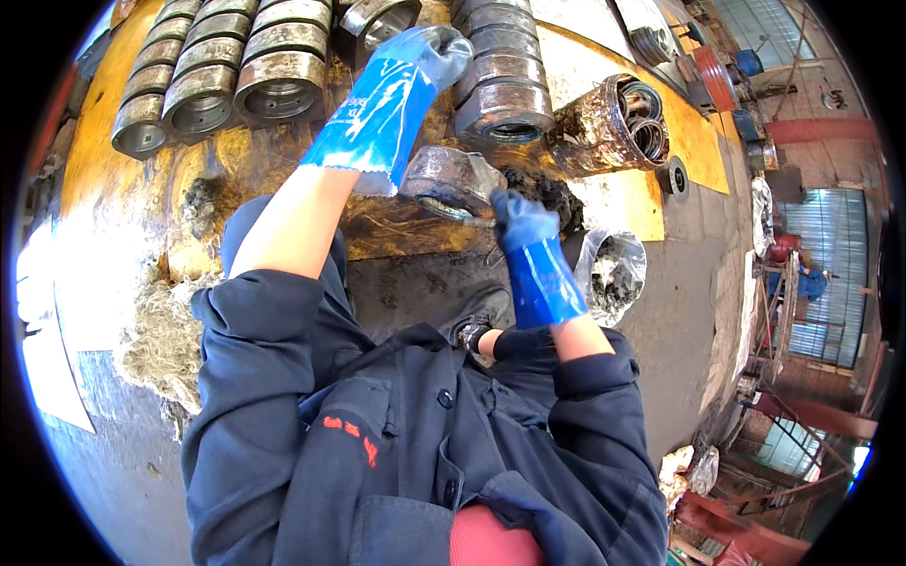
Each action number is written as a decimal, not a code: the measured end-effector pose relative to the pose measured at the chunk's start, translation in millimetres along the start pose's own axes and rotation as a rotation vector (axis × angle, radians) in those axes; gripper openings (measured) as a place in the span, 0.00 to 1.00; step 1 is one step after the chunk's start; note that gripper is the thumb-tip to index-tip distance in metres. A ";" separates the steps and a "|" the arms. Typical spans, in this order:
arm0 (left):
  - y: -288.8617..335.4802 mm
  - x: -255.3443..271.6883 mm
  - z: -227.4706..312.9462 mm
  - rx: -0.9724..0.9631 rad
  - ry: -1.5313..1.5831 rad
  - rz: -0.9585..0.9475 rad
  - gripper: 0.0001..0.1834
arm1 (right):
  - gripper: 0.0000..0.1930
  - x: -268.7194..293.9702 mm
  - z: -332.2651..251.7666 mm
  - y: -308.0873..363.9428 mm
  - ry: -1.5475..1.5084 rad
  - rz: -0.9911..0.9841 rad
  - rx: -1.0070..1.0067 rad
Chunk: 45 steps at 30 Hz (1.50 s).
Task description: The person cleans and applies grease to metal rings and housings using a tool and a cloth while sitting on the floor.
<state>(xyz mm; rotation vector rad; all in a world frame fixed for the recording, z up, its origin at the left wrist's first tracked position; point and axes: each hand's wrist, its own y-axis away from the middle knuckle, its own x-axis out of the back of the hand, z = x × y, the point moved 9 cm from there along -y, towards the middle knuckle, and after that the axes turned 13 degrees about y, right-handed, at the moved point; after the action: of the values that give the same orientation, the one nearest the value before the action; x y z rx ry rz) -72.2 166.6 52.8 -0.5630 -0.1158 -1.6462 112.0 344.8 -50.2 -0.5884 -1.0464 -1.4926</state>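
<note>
My left hand [441, 57], in a long blue rubber glove, reaches far forward between a loose metal ring [379, 21] and a row of stacked rings [503, 104]. Its fingers look curled; whatever they hold is hidden. Closer to me, a worn steel ring [451, 177] lies tilted on the stained yellow board, its bore toward me. Right beside it is my right hand [525, 219], gloved in blue too, with its fingers closed round what looks like a thin dark rod that points at the ring's lower edge.
Several rows of rusty rings [283, 85] stand at the far left. At the right are an oily brown drum [604, 127] holding thin rings, dark fibre waste [552, 193] and a clear plastic bag [618, 269]. A pale fibre heap [165, 340] lies at my left.
</note>
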 end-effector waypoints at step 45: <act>15.6 50.9 -16.4 -0.017 0.227 -0.007 0.17 | 0.16 72.7 -64.5 -97.9 0.236 0.068 0.591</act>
<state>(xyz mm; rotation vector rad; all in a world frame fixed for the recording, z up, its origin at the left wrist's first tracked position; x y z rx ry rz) -64.6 111.5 56.2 -0.3855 0.0635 -1.7071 15.3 246.4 -47.6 -0.0274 -1.1940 -1.0839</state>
